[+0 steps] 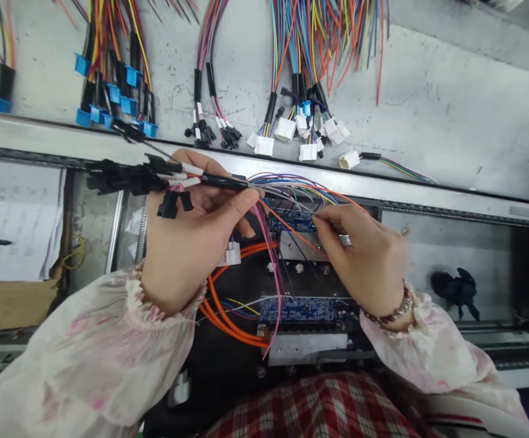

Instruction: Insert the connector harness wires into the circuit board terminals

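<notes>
My left hand (200, 219) is closed around a wiring harness (222, 181), thumb and fingers pinching its black sleeve. Several black connectors (127, 176) stick out of the harness to the left. Loose pink, orange, blue and grey wires leave the sleeve on the right. My right hand (360, 246) pinches thin wires above a blue circuit board (296, 220); which of them sit between the fingertips is hard to make out. Nearer to me lies a second blue circuit board (301, 309) beside a metal block (307, 348). Thick orange cables (221, 310) curve in at the left of the boards.
Along the back, a grey shelf (428, 91) carries bundles with blue connectors (113, 94), white connectors (287, 129) and black connectors (230, 135). One small white-plug harness (350, 160) rests near its edge. Printed sheets (15, 213) lie at left, a dark bundle (456, 283) at right.
</notes>
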Action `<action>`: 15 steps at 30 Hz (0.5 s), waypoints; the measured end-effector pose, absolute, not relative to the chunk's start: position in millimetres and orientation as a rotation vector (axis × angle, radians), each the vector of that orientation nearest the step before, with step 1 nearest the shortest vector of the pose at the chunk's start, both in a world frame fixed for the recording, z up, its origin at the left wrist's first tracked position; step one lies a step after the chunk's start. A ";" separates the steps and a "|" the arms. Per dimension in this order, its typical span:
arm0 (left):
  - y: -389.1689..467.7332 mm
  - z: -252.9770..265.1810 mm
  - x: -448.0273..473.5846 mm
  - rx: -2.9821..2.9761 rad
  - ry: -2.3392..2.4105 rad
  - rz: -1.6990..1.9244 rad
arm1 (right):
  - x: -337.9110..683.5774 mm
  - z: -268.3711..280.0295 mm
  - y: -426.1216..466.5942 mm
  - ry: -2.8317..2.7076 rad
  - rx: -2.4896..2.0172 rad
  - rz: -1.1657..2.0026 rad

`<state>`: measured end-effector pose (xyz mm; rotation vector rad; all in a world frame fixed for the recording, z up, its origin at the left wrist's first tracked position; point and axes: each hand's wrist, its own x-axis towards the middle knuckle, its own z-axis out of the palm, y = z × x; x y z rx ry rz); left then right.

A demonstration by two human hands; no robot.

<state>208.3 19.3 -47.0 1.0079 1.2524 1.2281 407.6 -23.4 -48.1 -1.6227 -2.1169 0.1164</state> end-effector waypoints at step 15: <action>16.0 -43.4 205.6 1.020 1.303 1.156 | 397.1 -30.5 -31.5 -2.168 -1.649 0.345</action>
